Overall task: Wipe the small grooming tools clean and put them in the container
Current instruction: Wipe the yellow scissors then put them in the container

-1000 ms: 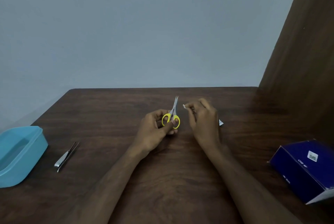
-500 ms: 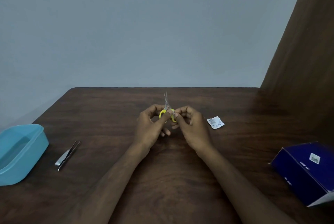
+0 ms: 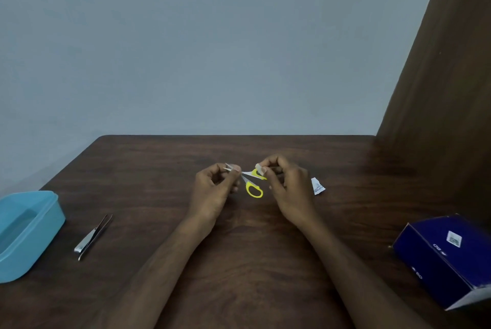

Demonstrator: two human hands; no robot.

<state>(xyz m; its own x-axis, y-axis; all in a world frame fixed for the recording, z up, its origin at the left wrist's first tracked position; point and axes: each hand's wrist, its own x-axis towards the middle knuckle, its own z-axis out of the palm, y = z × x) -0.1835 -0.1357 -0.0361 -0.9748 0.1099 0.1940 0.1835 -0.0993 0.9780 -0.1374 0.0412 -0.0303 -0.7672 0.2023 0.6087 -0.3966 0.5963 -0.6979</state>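
Small scissors with yellow handles (image 3: 253,188) are held above the middle of the table, lying sideways with the blades spread apart. My left hand (image 3: 214,190) pinches the blade tips at the left. My right hand (image 3: 288,188) presses a small white wipe (image 3: 259,168) against the upper yellow handle. The lower handle loop hangs free between the hands. A pair of steel tweezers and a nail clipper (image 3: 93,237) lie together at the left. A light blue container (image 3: 26,233) stands open at the left edge.
A torn white sachet (image 3: 317,186) lies just right of my right hand. A dark blue cardboard box (image 3: 449,257) sits at the front right. A brown wooden panel (image 3: 446,84) rises along the table's right side. The grey wall is behind.
The scissors went from upright with blades together to sideways with blades spread. My left hand shifted from the handles to the blade tips, and my right hand with the wipe reached the handle.
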